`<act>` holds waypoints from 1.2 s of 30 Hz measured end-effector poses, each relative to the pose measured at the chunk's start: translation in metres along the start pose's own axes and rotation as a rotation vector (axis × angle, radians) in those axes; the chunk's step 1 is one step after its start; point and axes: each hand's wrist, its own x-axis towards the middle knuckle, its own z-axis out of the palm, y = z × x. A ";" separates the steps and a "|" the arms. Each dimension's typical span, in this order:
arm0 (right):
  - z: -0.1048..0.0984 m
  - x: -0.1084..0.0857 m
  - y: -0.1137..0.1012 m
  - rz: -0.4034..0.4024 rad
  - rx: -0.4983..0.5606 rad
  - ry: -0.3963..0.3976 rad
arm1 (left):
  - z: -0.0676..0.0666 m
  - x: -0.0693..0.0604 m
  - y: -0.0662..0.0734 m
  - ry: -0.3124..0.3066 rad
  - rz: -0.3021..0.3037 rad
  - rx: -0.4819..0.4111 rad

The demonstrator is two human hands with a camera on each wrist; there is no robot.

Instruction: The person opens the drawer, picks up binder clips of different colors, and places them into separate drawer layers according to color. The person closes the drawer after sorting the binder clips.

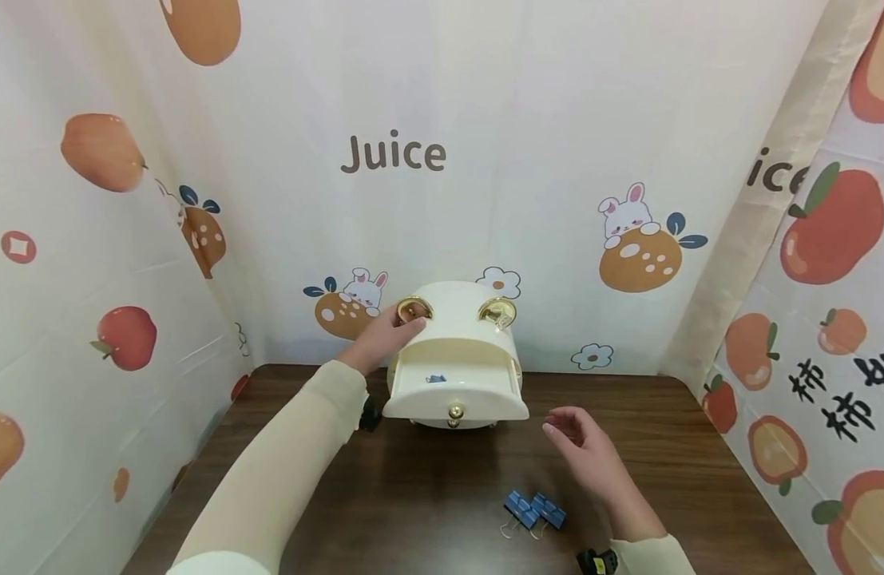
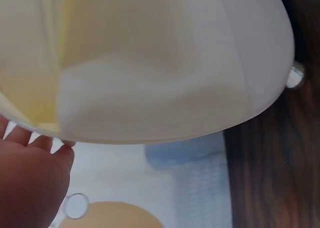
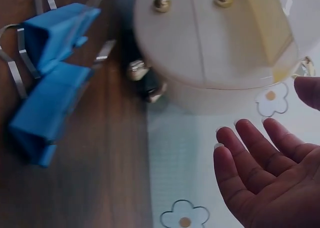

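Observation:
A cream drawer box with two gold rings on top stands near the back of the table. Its upper drawer is pulled out, and a small blue binder clip lies inside. My left hand holds the box at its upper left, by the left gold ring. In the left wrist view its fingertips are partly hidden behind the box's edge. To the right of the drawer, my right hand hovers with loosely bent fingers, holding nothing. Two blue binder clips lie on the table in front of it.
The dark wooden table ends against a fruit-patterned curtain at the back and both sides. Gold knobs stick out from the box's front.

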 end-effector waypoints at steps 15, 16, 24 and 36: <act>0.007 -0.016 0.024 -0.043 -0.177 -0.033 | 0.010 0.009 -0.014 0.026 -0.001 -0.243; 0.008 -0.017 0.025 -0.044 -0.186 -0.037 | 0.011 0.008 -0.015 0.034 -0.010 -0.243; 0.007 -0.024 0.032 -0.023 -0.298 -0.074 | 0.013 0.003 -0.018 0.074 -0.065 -0.234; 0.006 -0.033 0.047 -0.071 -0.452 -0.208 | 0.015 0.004 -0.019 0.071 -0.065 -0.280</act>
